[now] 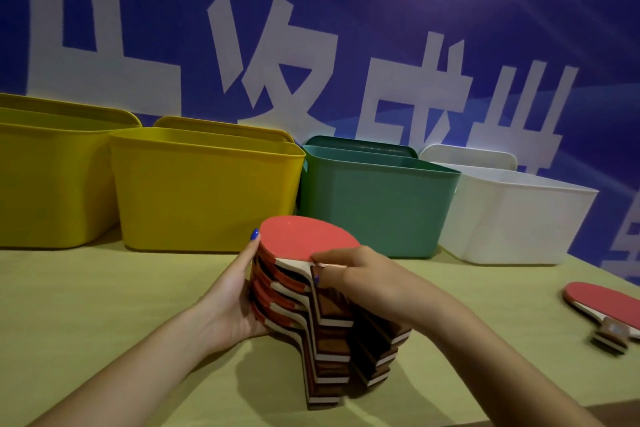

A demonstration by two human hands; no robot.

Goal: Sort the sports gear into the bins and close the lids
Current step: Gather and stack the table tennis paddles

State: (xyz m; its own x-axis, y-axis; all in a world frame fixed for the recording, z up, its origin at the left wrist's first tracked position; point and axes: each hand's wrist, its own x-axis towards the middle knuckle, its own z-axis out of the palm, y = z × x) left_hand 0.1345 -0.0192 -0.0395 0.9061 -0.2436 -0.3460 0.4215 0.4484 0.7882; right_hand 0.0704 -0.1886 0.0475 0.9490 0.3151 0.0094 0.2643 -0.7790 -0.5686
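A tall stack of table-tennis paddles point(304, 239) with red rubber faces and wooden handles stands in front of me on the table. My left hand point(232, 298) cups the stack's left side, fingers curled round the blade edges. My right hand point(356, 274) grips the stack from the right near the top, at the necks of the paddles. Behind the stack stand four open bins: two yellow bins point(52, 191) point(204, 198), a green bin point(374, 208) and a white bin point(512, 218). One more paddle point(602, 308) lies alone at the right.
Lids lean upright behind each bin against the blue wall banner: yellow lid point(221, 125), green lid point(360, 144), white lid point(471, 154). The olive-green table point(104, 305) stretches left of the stack. The table's front edge shows at the bottom right.
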